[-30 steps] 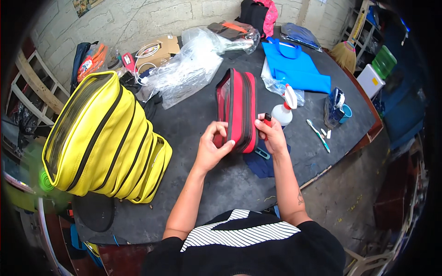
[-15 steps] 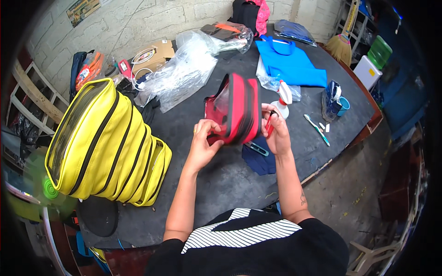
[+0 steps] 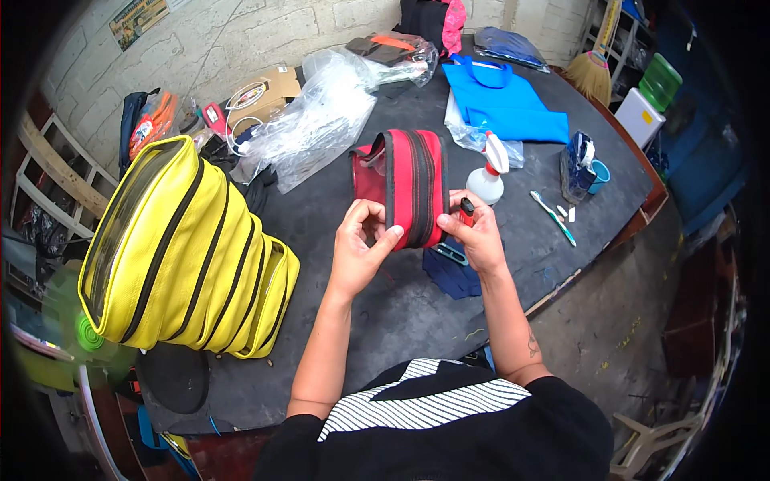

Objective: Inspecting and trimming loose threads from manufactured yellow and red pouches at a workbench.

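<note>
A red zippered pouch (image 3: 419,188) with black trim and a clear panel is raised over the dark table in front of me. My left hand (image 3: 361,248) pinches its lower left edge, thumb on the outside. At the lower right corner, my right hand (image 3: 475,239) grips the pouch with thumb and fingers. A small red object with a black top (image 3: 467,212), looking like a lighter, is tucked in that same hand. Beneath the right hand lie a folded navy cloth (image 3: 454,276) and a teal-handled cutter or snips (image 3: 451,253), partly covered.
Yellow zippered cases (image 3: 180,248) stand in a graded row at left. Right of the pouch are a white spray bottle (image 3: 486,183), a toothbrush (image 3: 553,218) and a blue cup (image 3: 598,176). Clear plastic bags (image 3: 321,120) and a blue tote (image 3: 513,104) lie farther back.
The red pouch has turned so its zippered side faces me more squarely. My right hand has closed onto its lower right corner, with the red-and-black object still in it.
</note>
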Available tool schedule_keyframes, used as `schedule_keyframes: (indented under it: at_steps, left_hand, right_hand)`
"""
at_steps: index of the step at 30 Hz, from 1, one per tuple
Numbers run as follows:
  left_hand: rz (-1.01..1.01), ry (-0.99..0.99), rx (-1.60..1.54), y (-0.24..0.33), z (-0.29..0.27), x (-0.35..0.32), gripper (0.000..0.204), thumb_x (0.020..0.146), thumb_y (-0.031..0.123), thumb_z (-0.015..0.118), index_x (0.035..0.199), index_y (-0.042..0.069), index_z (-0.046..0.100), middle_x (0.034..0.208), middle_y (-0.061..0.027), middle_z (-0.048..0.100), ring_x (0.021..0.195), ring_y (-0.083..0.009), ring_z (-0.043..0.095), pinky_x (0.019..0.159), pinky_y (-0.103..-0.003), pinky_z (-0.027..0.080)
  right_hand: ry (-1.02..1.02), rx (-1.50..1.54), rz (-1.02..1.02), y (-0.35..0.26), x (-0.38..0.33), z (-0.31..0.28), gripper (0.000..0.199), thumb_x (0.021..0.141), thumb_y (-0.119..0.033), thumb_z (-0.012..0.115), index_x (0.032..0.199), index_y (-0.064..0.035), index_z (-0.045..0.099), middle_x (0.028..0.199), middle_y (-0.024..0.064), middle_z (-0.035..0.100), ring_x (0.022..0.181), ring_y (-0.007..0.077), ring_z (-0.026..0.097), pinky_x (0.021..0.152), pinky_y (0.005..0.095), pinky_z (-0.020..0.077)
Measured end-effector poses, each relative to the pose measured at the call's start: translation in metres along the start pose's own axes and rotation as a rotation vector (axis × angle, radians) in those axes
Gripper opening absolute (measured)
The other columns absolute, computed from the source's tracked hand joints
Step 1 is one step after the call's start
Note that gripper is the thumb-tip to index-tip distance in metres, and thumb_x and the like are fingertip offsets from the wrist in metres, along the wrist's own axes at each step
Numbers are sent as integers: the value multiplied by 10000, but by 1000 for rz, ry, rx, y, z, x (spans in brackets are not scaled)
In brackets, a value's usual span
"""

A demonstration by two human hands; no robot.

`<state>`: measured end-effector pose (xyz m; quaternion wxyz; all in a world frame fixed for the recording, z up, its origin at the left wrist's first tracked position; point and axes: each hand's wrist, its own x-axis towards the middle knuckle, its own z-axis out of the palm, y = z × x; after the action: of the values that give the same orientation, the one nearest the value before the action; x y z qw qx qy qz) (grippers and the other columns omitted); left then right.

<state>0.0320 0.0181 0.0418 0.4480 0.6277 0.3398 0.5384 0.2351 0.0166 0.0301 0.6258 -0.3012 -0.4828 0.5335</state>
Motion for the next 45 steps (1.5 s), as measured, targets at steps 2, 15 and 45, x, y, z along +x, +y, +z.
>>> schedule_keyframes:
  at_steps: [2, 15, 45]
  left_hand:
    - [-7, -3, -30, -8, -2, -1, 172, 846, 65, 675, 961, 54, 548, 827, 34, 517, 718, -32, 475, 671, -186, 399]
    - [-64, 110, -202, 10, -1, 37, 315, 794, -2, 725, 1048, 21, 540, 820, 14, 588, 695, -17, 523, 643, -168, 446]
    - [163, 101, 523, -20, 9, 6, 142, 769, 92, 707, 901, 51, 675, 1171, -142, 524, 1132, -317, 484, 967, -402, 393]
  right_hand:
    - [11, -34, -1, 2, 0, -1, 183, 805, 9, 685, 949, -35, 581, 976, 2, 570, 745, 35, 520, 608, 187, 406]
    - [155, -161, -11, 11, -3, -6, 175, 830, -100, 711, 915, -34, 572, 836, -40, 547, 796, 52, 525, 701, 222, 443]
    - [309, -225, 366, 51, -16, -61, 353, 965, -346, 502, 1000, -14, 618, 786, 42, 587, 625, 107, 477, 573, 273, 395]
